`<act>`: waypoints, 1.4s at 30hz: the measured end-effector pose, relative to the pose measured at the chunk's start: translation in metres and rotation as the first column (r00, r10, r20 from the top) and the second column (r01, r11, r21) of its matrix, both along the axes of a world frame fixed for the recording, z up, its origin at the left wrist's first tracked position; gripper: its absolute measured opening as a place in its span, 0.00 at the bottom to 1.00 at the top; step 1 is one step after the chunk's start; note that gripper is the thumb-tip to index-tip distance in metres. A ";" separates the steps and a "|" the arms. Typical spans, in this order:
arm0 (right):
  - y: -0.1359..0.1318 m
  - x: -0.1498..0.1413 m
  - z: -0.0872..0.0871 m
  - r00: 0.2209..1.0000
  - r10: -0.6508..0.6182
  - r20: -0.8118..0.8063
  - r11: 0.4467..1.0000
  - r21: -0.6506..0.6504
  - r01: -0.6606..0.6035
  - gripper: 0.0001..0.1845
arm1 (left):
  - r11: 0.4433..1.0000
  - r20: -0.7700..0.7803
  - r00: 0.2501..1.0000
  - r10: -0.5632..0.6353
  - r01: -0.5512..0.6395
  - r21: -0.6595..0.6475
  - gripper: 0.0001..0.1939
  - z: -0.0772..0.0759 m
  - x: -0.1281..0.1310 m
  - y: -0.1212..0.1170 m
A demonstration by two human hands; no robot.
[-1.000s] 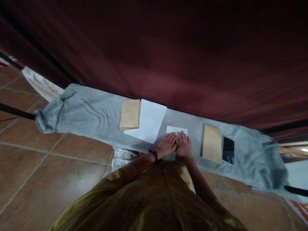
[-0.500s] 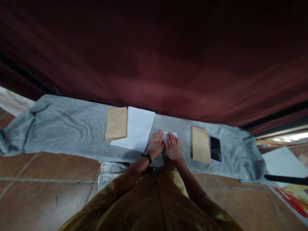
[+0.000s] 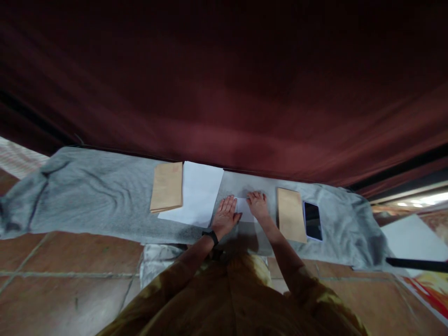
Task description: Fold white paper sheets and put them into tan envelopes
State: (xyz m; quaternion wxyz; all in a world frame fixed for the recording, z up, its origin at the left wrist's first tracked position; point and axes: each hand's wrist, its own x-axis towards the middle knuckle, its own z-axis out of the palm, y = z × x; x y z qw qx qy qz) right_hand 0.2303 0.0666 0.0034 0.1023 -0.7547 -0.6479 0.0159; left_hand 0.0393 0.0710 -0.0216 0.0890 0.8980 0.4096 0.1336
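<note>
A grey cloth [image 3: 87, 186] covers a long, narrow surface, creased at both ends; a dark red drape [image 3: 224, 93] hangs at 12 o'clock, and tiled floor [image 3: 87, 261] shows at 6. With the small white paper [image 3: 248, 213] as dial centre, the left hand [image 3: 225, 218] lies at 9, flat, fingers extended toward 1, wearing a black wristband [image 3: 212, 238]. The right hand [image 3: 258, 205] sits at 1, fingers bent at the paper's corner; whether it pinches cannot be determined. Count: one small paper; one large white sheet [image 3: 203, 189] toward 10; two brown paper piles, the left pile [image 3: 167, 186] overlapping that sheet, the right pile [image 3: 292, 217] at 3; one phone [image 3: 312, 221] just beyond.
</note>
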 end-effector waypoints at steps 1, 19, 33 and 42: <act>0.002 0.002 0.001 1.000 -0.002 -0.002 1.000 0.001 0.002 0.13 | 1.000 -0.003 1.000 -0.001 0.001 -0.002 0.34 0.000 0.000 0.000; -0.063 -0.036 -0.038 0.990 0.100 0.100 0.988 0.108 -0.111 0.29 | 1.000 0.002 1.000 0.019 -0.019 0.013 0.31 0.005 -0.008 -0.012; -0.064 -0.040 -0.035 0.992 0.099 0.084 0.984 0.137 -0.110 0.29 | 0.997 -0.062 0.998 -0.024 0.029 0.070 0.35 0.005 -0.026 -0.061; -0.095 -0.047 -0.039 0.986 0.143 0.087 0.981 0.121 -0.153 0.31 | 0.999 -0.079 0.997 -0.010 0.013 0.039 0.34 0.006 -0.025 -0.059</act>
